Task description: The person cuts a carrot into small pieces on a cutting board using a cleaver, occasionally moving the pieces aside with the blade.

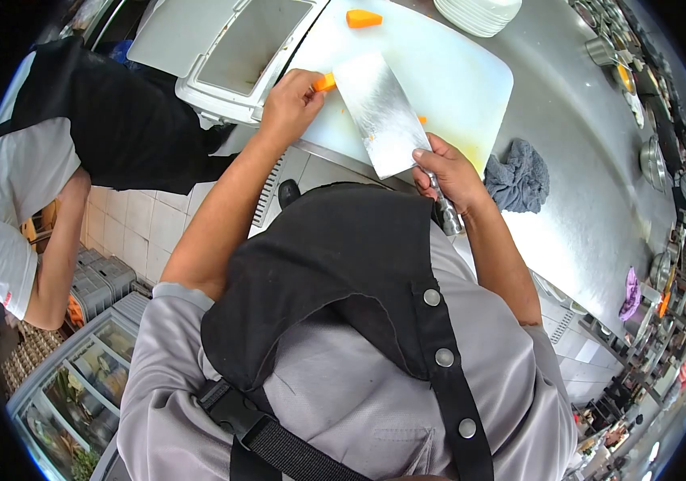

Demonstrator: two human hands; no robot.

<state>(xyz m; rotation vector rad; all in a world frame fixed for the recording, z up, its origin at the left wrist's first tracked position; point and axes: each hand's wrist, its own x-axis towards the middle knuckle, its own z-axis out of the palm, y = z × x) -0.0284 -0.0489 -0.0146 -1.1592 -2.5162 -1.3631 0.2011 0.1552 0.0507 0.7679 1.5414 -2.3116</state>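
Note:
My right hand (449, 170) is closed round the handle of a broad cleaver (381, 116), its blade lying across the view above the white cutting board (471, 80). Pinched in the fingers of my left hand (291, 104) is an orange carrot piece (324, 82), close to the blade's left edge at the board's left side. Another carrot chunk (364, 18) rests near the far edge of the board. A small orange bit (422, 119) shows just right of the blade.
Left of the board stands a white bin (190, 84) with its lid raised. A grey cloth (518, 178) lies on the steel counter (591, 224), and stacked white plates (479, 14) stand behind. A person in a black apron (110, 120) is close on my left, near a glass-topped cooler (78, 385).

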